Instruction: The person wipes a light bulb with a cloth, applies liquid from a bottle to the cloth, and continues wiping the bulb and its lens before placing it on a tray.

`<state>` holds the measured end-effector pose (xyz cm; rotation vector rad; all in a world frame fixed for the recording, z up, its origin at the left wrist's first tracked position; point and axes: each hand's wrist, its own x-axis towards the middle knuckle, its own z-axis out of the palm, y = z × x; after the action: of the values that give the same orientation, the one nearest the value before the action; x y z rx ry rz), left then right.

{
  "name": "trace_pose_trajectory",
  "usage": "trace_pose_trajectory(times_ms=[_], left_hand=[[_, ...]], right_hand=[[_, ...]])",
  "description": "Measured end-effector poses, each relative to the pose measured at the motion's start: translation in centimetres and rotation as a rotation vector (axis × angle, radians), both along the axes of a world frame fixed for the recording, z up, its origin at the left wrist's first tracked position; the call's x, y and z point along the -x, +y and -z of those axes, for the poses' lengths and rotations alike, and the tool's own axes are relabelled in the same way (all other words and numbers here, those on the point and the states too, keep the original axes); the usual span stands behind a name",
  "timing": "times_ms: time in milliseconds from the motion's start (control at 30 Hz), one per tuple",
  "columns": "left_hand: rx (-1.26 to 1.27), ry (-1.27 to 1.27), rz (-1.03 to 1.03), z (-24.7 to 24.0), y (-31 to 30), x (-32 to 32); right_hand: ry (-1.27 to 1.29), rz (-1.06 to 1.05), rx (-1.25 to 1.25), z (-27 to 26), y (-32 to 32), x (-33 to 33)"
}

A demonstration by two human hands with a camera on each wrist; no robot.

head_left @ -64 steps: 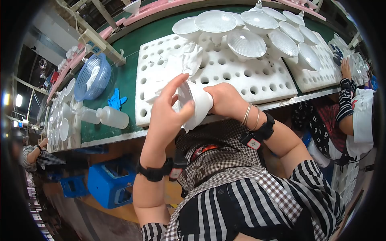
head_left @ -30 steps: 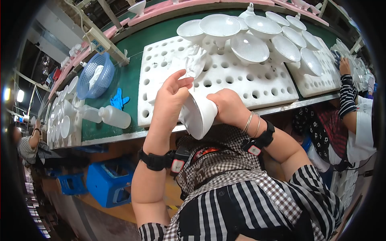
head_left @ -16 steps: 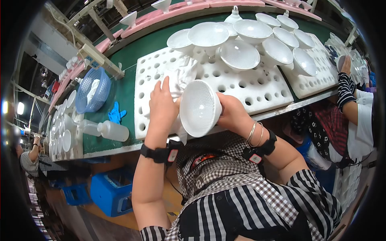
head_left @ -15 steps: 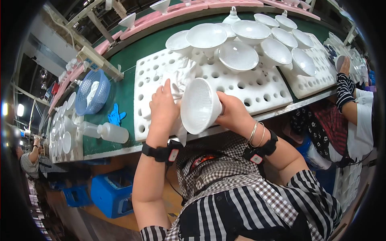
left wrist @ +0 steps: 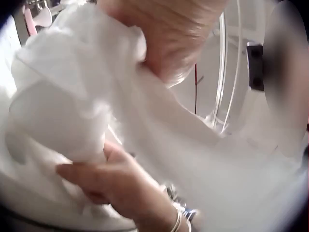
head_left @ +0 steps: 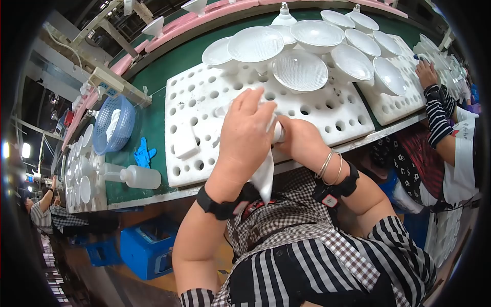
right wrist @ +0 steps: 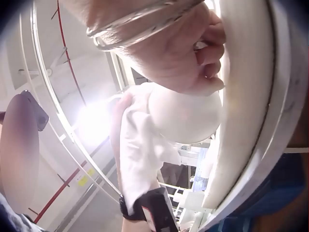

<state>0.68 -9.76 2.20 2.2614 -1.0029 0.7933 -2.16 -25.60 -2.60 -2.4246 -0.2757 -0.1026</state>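
A white cloth is gripped in the left hand [head_left: 245,135], its loose end [head_left: 264,179] hanging below. Most of the white reflector lamp is hidden behind that hand and the cloth. The right hand [head_left: 305,139] holds the lamp by its narrow end. In the left wrist view the cloth [left wrist: 159,121] drapes beside the lamp [left wrist: 63,121], and the right hand [left wrist: 125,186] is curled at it. The right wrist view shows the right hand's fingers [right wrist: 210,55] curled at the top of the lamp's smooth white body [right wrist: 186,113], with the cloth [right wrist: 137,140] against it.
Several upright lamps [head_left: 255,45] stand on a white foam board [head_left: 225,153] with holes. To the left are a blue basket [head_left: 113,128], a blue glove [head_left: 144,153] and a white bottle [head_left: 142,177]. Another person's hand [head_left: 426,74] is at the right.
The left hand has moved right, across the lamp with the cloth. The lamp's ridged face, visible before, is now covered. The right hand still grips the lamp.
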Motion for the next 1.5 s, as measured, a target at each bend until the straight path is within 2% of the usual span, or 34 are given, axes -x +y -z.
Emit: trace_pose_trajectory(times_ms=[67,100,167,200,233,300,367,400,433,500,567,633,667,700,767,867,1000,1067,1233,1300,1333,1367,1433,1500], left_hand=[[0.166,0.332,-0.093,0.4,-0.3,-1.3],[0.163,0.345,-0.091,0.4,-0.3,-1.5],[0.067,0.564,-0.264,-1.3,-0.3,-2.2],[0.061,0.463,-0.394,-0.7,-0.2,-2.8],[0.059,0.455,-0.400,0.5,1.1,-3.5],[0.352,0.320,-0.422,2.4,5.1,-5.5],[0.560,0.253,-0.472,2.5,6.8,-4.9],[0.736,0.338,-0.468,2.2,7.6,-4.5],[0.916,0.432,-0.392,1.7,8.3,-4.1],[1.075,0.380,-0.221,-1.5,6.6,-2.8],[0.918,0.406,-0.087,-3.3,4.2,-1.4],[0.426,0.328,-0.057,-2.5,1.6,-1.1],[0.118,0.160,-0.033,-1.7,0.1,-1.0],[-0.162,0.204,-0.004,-1.2,-0.8,-0.8],[-0.271,-0.035,-0.119,-0.1,-1.6,-0.1],[-0.181,-0.087,-0.045,0.7,-0.2,0.5],[-0.095,-0.127,-0.053,3.5,3.1,4.0],[0.082,-0.008,-0.099,5.7,4.8,6.0],[0.164,0.054,-0.223,6.8,6.6,7.0],[0.189,0.136,-0.572,5.6,4.9,7.3],[-0.063,0.080,-0.611,6.3,5.5,7.1],[-0.038,0.080,-0.604,6.5,5.8,6.7],[-0.052,0.313,-0.511,6.9,6.4,6.0],[0.009,0.324,-0.440,6.5,7.2,5.6]], right_hand=[[0.057,0.020,0.060,0.0,-0.1,-0.1],[0.069,0.023,0.057,0.1,-0.1,0.1],[0.102,0.028,0.022,-0.3,0.0,-0.3],[0.095,0.021,0.022,-0.3,0.0,-0.2],[0.070,0.014,0.020,0.0,-0.1,-0.2],[0.036,0.019,0.008,-0.1,-0.2,-0.2],[0.126,0.032,-0.001,-0.2,-0.2,-0.2],[0.135,0.038,-0.010,-0.1,-0.3,0.0],[0.125,0.036,-0.010,0.0,-0.3,0.1],[0.103,0.020,-0.004,-0.1,-0.1,-0.3],[0.105,0.037,0.016,0.0,0.0,-0.1],[0.102,0.040,0.053,-0.3,0.3,0.1],[0.102,0.048,0.087,-0.4,0.4,0.2],[0.104,0.052,0.090,-0.3,0.2,0.2],[0.027,0.012,0.048,0.2,-0.3,0.2],[0.092,-0.016,-0.017,0.2,-0.5,-0.3],[0.119,-0.030,-0.043,0.0,-0.6,-0.9],[0.120,-0.019,-0.019,0.4,-0.7,-1.1],[0.188,0.005,-0.065,-0.5,-1.0,-0.9],[0.174,0.020,-0.298,-0.7,-1.2,0.1],[0.137,0.018,-0.456,-0.6,-1.5,0.9],[0.129,0.024,-0.433,0.4,-1.8,1.1],[-0.131,-0.015,-0.633,2.7,-2.5,1.3],[-0.093,-0.012,-0.660,1.9,-2.7,2.5]])
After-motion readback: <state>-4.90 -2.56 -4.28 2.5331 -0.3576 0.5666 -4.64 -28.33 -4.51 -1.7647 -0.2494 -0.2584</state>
